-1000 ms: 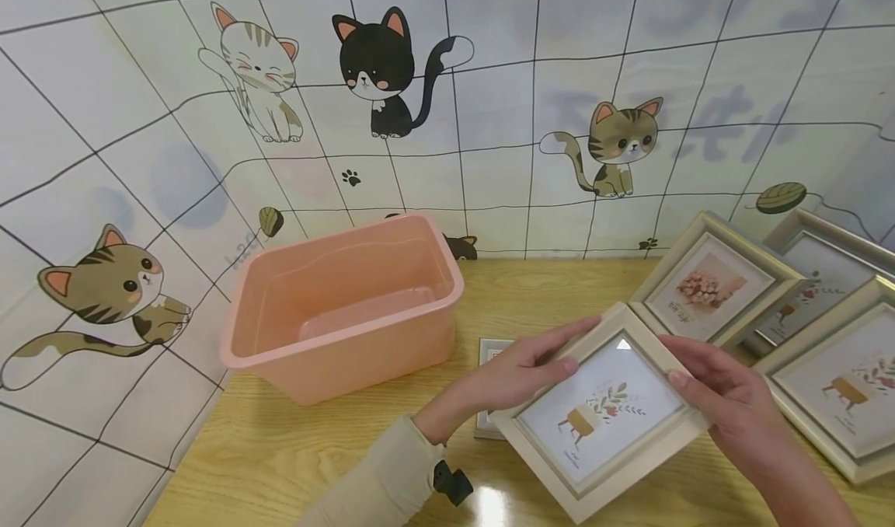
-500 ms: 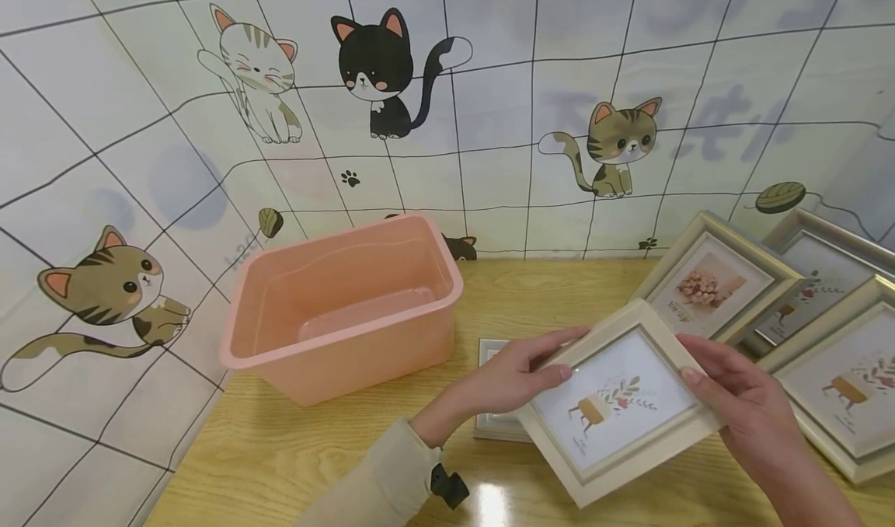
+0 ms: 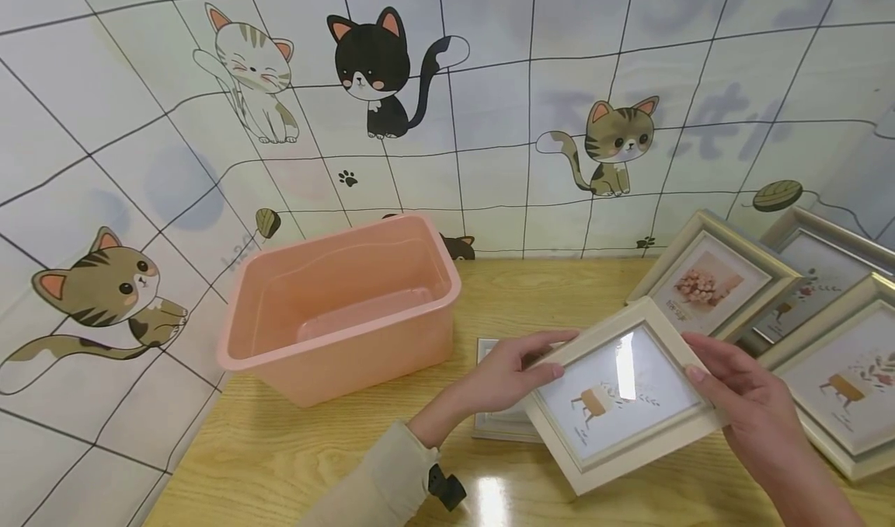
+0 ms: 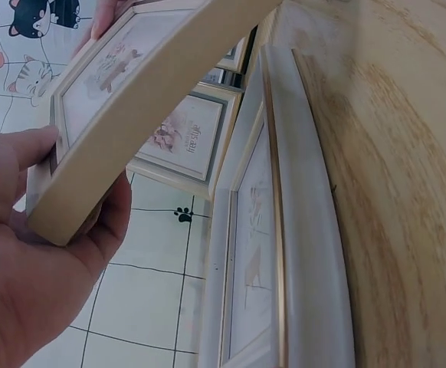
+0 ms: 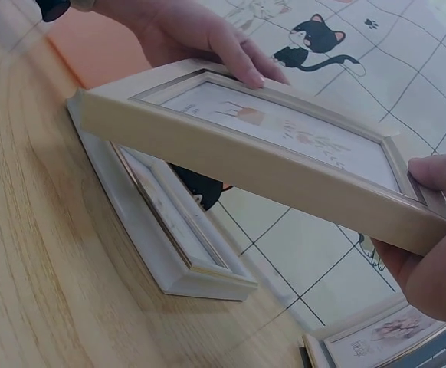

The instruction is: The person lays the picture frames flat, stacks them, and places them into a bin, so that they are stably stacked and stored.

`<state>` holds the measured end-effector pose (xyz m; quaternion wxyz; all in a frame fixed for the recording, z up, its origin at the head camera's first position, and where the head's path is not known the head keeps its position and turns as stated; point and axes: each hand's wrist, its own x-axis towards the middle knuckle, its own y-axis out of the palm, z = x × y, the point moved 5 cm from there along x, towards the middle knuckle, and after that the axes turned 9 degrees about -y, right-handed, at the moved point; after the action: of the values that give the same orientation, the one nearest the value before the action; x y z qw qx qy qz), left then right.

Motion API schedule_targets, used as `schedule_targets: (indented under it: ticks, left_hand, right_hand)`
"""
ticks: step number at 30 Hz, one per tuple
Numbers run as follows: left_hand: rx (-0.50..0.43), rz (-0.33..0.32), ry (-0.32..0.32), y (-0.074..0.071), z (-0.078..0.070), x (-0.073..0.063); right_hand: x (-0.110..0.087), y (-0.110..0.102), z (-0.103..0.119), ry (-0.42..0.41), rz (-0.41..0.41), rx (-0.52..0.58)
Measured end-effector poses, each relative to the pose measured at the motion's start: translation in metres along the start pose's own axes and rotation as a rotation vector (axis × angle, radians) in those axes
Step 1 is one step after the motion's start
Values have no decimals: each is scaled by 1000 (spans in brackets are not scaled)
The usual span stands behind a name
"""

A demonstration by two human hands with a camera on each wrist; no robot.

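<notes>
Both my hands hold a cream picture frame (image 3: 622,403) tilted above the table, its glass facing up with a bright reflection on it. It shows a drawing of a small brown stool and flowers. My left hand (image 3: 506,375) grips its left edge, thumb on the front border and fingers behind. At the opposite edge my right hand (image 3: 751,395) pinches it the same way. A white picture frame (image 5: 177,222) lies flat on the table below, partly covered by the left hand and the held frame in the head view.
A pink plastic bin (image 3: 343,356) stands on the wooden table (image 3: 294,465) at the left. At the right stand several frames, among them one with a pink flower photo (image 3: 706,286) and a larger cream frame (image 3: 849,387). A cat-print wall covering (image 3: 489,123) rises behind.
The held picture frame has shifted a little right and away from me, with both hands still on it. Its tilt has changed slightly, and a bright reflection has appeared on its glass.
</notes>
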<state>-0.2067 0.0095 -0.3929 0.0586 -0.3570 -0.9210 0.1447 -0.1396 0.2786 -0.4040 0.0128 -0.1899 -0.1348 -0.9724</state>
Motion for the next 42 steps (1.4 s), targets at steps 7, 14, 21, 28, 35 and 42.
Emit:
schedule_targets:
  ticks: [7, 14, 21, 28, 35, 42]
  left_hand:
    - [1, -96, -33, -4, 5, 1]
    - [17, -100, -36, -5, 7, 0]
    - [13, -132, -40, -10, 7, -1]
    - [-1, -153, -80, -12, 8, -1]
    - [-20, -167, -98, -12, 10, -1]
    - [-19, -157, -85, -12, 11, 0]
  right_hand:
    - [0, 2, 0, 3, -33, 8]
    - [0, 5, -2, -19, -40, 5]
    - [0, 9, -6, -32, -36, 44]
    - [-2, 11, -11, -9, -61, 50]
    - [-1, 12, -11, -5, -83, 50]
    - [-2, 11, -11, -4, -94, 40]
